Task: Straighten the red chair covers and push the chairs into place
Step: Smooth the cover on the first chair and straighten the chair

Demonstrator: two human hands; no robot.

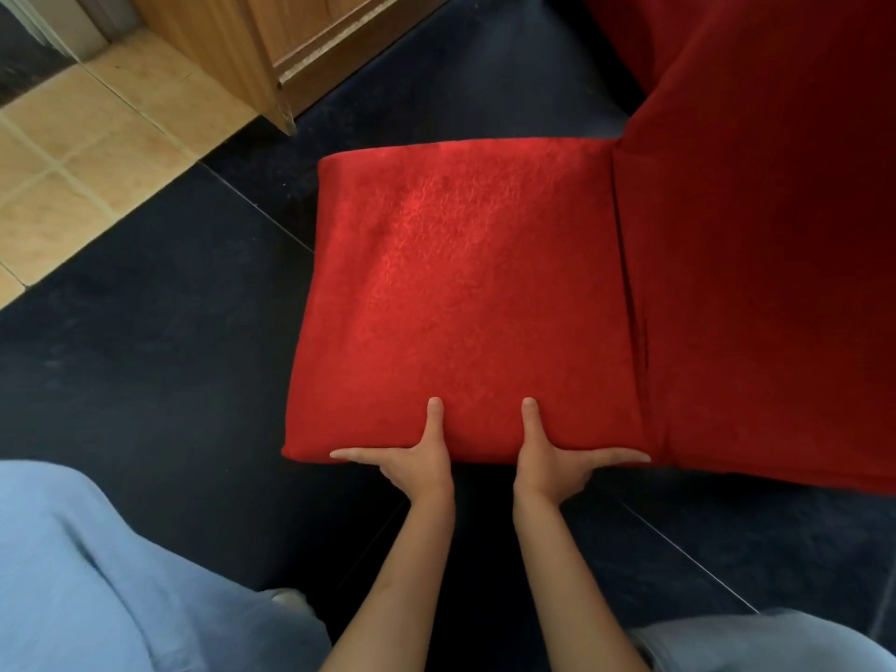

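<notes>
A chair in a red cover stands on the dark floor, its seat facing up at me and its backrest to the right. The seat fabric lies smooth, with a fold at the seam between seat and back. My left hand and my right hand are side by side on the seat's near edge. Each thumb lies straight on top of the seat. Each index finger stretches flat along the front edge, pointing outward. The other fingers are hidden below the edge.
A wooden cabinet stands at the upper left, its corner close to the seat's far edge. Beige tiles meet the dark floor on the left. More red fabric shows at the top right. My knees in light blue trousers frame the bottom.
</notes>
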